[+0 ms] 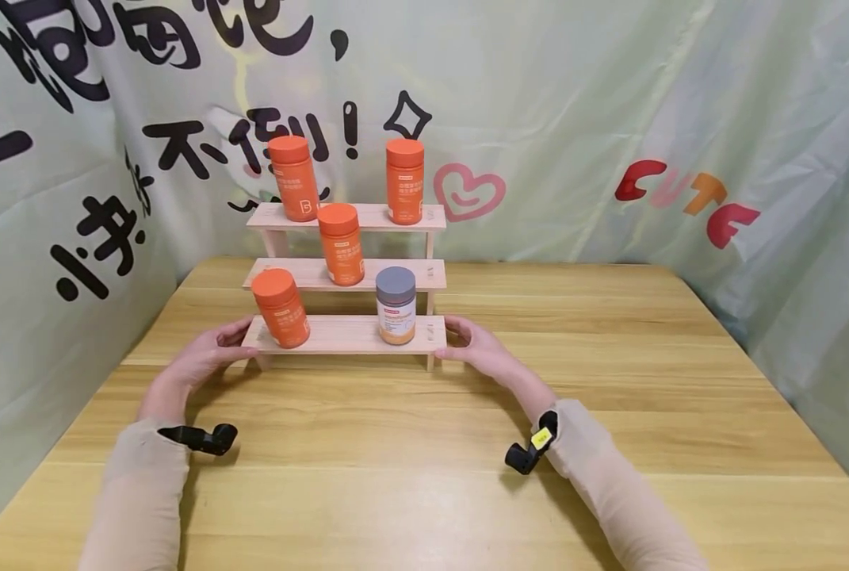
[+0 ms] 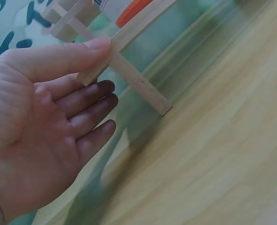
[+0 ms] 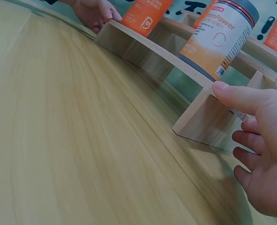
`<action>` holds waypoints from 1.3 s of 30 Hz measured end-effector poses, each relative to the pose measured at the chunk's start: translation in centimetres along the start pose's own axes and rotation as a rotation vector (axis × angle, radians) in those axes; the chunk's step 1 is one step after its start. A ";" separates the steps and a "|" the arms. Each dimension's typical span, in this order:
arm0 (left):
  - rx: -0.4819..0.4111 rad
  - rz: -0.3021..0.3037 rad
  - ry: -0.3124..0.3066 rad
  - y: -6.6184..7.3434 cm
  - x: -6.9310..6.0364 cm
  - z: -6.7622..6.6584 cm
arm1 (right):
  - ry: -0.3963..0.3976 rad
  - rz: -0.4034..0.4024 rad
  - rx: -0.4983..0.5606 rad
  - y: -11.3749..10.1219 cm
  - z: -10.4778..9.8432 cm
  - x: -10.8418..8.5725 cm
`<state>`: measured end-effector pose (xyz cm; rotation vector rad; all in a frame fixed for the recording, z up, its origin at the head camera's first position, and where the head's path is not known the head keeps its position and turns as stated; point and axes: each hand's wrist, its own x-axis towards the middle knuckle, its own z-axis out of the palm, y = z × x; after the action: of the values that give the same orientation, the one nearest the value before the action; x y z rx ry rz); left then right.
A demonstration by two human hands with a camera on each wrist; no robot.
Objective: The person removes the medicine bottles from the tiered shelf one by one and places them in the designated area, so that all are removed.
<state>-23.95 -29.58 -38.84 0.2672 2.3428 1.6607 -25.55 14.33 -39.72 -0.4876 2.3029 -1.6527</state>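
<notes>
A three-tier wooden shelf (image 1: 342,334) stands on the table, its lowest board held at both ends. My left hand (image 1: 213,353) pinches the left end, thumb on the front edge (image 2: 129,35) and the other fingers behind or below. My right hand (image 1: 477,349) pinches the right end, its thumb at the board's front corner in the right wrist view. On the bottom board stand an orange bottle (image 1: 281,309) at left and a grey-lidded white bottle (image 1: 396,308) at right. One orange bottle (image 1: 342,246) is on the middle board; two more (image 1: 293,180), (image 1: 405,182) stand on top.
The wooden table (image 1: 410,444) extends in front of the shelf and to its right. Behind it hangs a pale curtain (image 1: 552,135) with printed characters and a pink heart. Black wrist cameras (image 1: 213,438) sit on both forearms.
</notes>
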 end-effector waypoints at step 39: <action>-0.041 0.190 -0.131 0.9 2.1 6.7 | -0.019 -0.048 -0.072 2.8 -7.4 -6.0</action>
<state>-23.88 -22.69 -40.31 0.5881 2.2438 1.7159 -23.37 24.00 -39.98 -0.5760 2.3608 -1.5843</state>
